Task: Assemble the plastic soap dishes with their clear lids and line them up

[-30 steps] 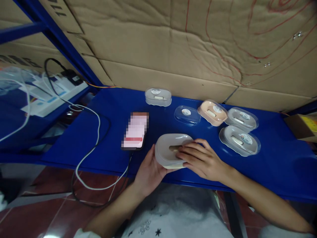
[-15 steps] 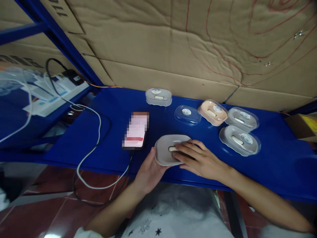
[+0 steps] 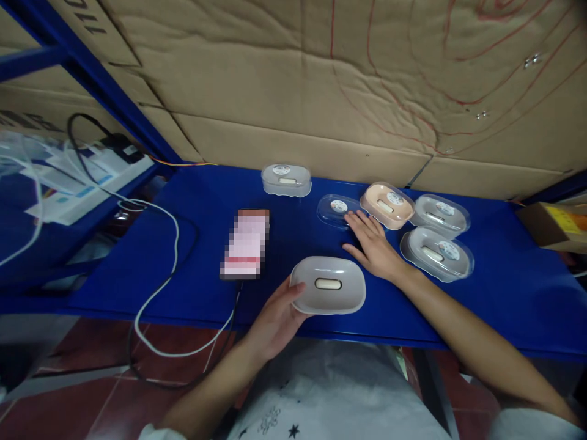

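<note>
Near centre, the glossy pale-grey oval dish [image 3: 328, 301] looks light, stiff, slippery; my left hand [image 3: 276, 321] pinches its left rim. Farther, my right hand [image 3: 380, 252], loosely spread, meets the clear oval plastic cover [image 3: 328, 214], probably flimsy, best edge-gripped.

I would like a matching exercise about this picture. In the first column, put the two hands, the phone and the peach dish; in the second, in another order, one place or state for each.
Column 1
1. left hand
2. right hand
3. phone
4. peach dish

Column 2
A. lies flat on the blue tabletop, with a lit screen
B. holds an uncovered gray dish
C. sits under a clear cover with a round sticker
D. has its fingertips at the loose clear lid

Right pairs: 1-B, 2-D, 3-A, 4-C
</note>
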The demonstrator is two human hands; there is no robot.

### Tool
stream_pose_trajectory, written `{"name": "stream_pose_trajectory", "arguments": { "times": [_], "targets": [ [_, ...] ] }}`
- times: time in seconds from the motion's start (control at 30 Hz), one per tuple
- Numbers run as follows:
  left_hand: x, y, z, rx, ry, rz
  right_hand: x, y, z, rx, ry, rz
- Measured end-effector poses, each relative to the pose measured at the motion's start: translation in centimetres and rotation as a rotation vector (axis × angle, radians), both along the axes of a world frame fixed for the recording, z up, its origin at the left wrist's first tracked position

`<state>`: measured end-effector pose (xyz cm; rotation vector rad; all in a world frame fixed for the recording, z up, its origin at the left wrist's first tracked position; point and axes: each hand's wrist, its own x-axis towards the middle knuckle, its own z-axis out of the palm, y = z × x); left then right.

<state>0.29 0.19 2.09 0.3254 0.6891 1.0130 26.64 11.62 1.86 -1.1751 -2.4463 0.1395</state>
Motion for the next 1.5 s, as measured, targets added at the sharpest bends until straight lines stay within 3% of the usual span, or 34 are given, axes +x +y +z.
{"name": "stream_pose_trajectory", "arguments": {
  "times": [0.17, 0.27, 0.37, 0.47, 0.57, 0.73, 0.93, 1.2, 1.33, 1.5],
  "targets": [
    [0.0, 0.0, 0.1, -0.011, 0.013, -0.026, 0.0, -0.7, -0.5, 0.048, 0.018, -0.033],
    [-0.1, 0.0, -0.1, 0.001, 0.001, -0.048, 0.1, -0.9, -0.4, -0.004, 0.028, -0.06],
    [-0.2, -0.1, -0.4, -0.016, -0.002, -0.041, 0.4, -1.4, 0.4, -0.065, 0.183, -0.061],
    [-0.2, -0.2, -0.6, -0.036, -0.007, -0.021, 0.1, -2.9, 2.0, -0.138, 0.302, 0.096],
    [0.1, -0.2, -0.5, -0.021, -0.012, -0.014, -0.9, -5.0, 3.2, -0.144, 0.253, 0.279],
    [0.4, -0.2, -0.3, 0.021, 0.0, 0.013, -2.3, -6.8, 3.4, -0.058, 0.159, 0.401],
    [0.4, -0.3, -0.2, 0.069, 0.002, 0.016, -2.6, -6.8, 3.1, 0.061, 0.102, 0.422],
    [0.3, 0.1, -0.2, -0.018, 0.017, 0.041, -2.4, -6.4, 2.4, 0.009, 0.07, 0.405],
    [0.5, 0.1, 0.3, 0.029, -0.023, 0.059, -1.9, -5.2, 2.3, 0.024, 0.068, 0.373],
    [0.8, 0.1, 0.4, 0.099, -0.036, 0.143, -1.3, -2.1, 2.0, 0.046, -0.062, 0.218]
  ]
}}
